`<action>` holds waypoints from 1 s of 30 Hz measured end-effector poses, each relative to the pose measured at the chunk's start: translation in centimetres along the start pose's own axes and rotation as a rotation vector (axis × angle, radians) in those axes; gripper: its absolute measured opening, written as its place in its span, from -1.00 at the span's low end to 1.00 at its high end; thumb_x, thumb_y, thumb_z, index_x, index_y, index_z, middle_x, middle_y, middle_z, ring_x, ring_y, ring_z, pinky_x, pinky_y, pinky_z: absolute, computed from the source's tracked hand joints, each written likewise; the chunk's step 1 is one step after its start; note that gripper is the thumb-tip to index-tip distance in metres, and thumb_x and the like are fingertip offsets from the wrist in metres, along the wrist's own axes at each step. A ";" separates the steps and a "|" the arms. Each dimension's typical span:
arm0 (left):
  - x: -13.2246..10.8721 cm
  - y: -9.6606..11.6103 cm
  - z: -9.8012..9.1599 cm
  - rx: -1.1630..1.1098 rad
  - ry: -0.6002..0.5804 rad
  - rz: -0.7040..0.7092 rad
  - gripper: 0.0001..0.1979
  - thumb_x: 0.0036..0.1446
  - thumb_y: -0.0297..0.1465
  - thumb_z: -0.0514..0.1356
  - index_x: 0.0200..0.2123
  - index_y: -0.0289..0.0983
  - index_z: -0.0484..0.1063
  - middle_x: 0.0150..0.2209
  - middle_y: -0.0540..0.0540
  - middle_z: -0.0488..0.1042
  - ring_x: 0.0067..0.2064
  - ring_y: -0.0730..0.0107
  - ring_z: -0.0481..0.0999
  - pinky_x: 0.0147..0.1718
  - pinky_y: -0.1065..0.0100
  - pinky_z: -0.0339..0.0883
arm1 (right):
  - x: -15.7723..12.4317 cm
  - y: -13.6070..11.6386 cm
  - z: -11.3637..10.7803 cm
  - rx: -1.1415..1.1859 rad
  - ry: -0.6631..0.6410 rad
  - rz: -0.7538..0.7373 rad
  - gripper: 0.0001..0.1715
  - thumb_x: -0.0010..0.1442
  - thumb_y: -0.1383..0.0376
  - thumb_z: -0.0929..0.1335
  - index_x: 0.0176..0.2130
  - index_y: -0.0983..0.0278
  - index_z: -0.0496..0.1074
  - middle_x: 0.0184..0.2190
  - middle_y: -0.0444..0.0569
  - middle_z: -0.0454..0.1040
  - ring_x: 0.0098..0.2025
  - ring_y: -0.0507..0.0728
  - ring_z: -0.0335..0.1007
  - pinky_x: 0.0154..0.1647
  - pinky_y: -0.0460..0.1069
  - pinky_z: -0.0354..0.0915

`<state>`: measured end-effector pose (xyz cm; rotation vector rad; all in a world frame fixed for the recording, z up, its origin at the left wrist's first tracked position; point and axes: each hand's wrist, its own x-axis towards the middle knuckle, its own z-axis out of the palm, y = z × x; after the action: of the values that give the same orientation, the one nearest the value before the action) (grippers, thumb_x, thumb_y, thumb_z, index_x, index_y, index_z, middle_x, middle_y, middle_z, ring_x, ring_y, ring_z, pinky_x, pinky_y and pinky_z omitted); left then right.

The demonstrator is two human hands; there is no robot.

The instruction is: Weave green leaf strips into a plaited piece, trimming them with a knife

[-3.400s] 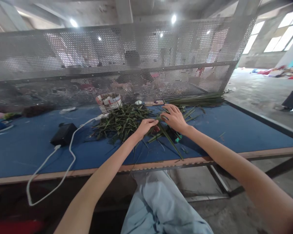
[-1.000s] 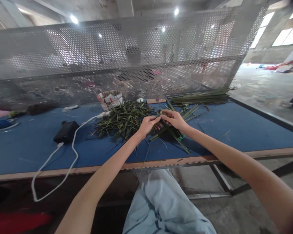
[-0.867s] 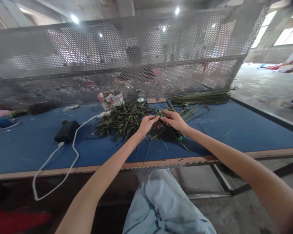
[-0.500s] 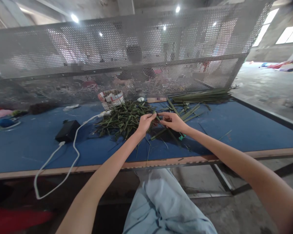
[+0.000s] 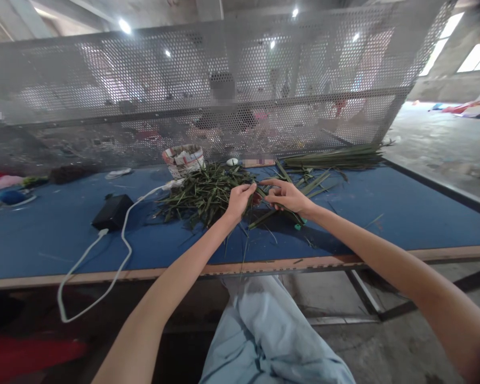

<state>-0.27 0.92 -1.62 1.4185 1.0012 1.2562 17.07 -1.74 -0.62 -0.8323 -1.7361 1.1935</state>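
Green leaf strip, pinched tight by both left hand and right hand.

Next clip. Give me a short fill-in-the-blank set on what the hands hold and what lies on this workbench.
1. The left hand and right hand pinch a leaf strip whose colour is ____.
2. The tabletop is ____.
3. The white cable leads to a ____ box.
4. The pile of cuttings lies on the ____ hand's side.

Missing words: green; blue; black; left.

Perforated metal screen, concrete floor
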 end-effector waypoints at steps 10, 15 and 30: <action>0.1 0.0 0.0 -0.074 -0.002 -0.017 -0.68 0.11 -0.26 0.24 -0.61 -0.33 0.45 -0.62 -0.05 0.46 -0.56 0.44 0.41 -0.47 0.37 0.30 | 0.1 -0.1 -0.4 0.012 -0.017 -0.011 -0.39 0.09 0.25 0.41 0.12 0.34 0.31 -0.65 -0.32 0.23 -0.62 -0.06 0.21 -0.60 -0.12 0.16; 0.2 -0.2 -0.1 -0.038 -0.048 0.002 -0.68 0.07 -0.21 0.27 -0.57 -0.33 0.45 -0.60 -0.04 0.47 -0.54 0.42 0.43 -0.42 0.35 0.33 | 0.0 0.1 -0.3 0.006 -0.024 0.022 -0.34 0.09 0.27 0.41 0.15 0.37 0.25 -0.62 -0.29 0.29 -0.60 -0.05 0.22 -0.60 -0.12 0.17; 0.0 0.6 -0.3 -0.068 -0.215 -0.023 -0.72 0.05 -0.20 0.27 -0.38 -0.24 0.26 -0.59 0.04 0.44 -0.61 0.46 0.41 -0.59 0.44 0.18 | 0.7 1.3 -1.2 -0.156 -0.018 0.052 -0.70 0.15 0.09 0.37 -0.27 0.29 0.39 -0.73 -0.30 0.13 -0.72 -0.09 -0.05 -0.70 -0.12 -0.08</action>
<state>-0.56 0.84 -1.06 1.4507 0.8189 1.0850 17.98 -0.27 -1.47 -0.9675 -1.8500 1.1128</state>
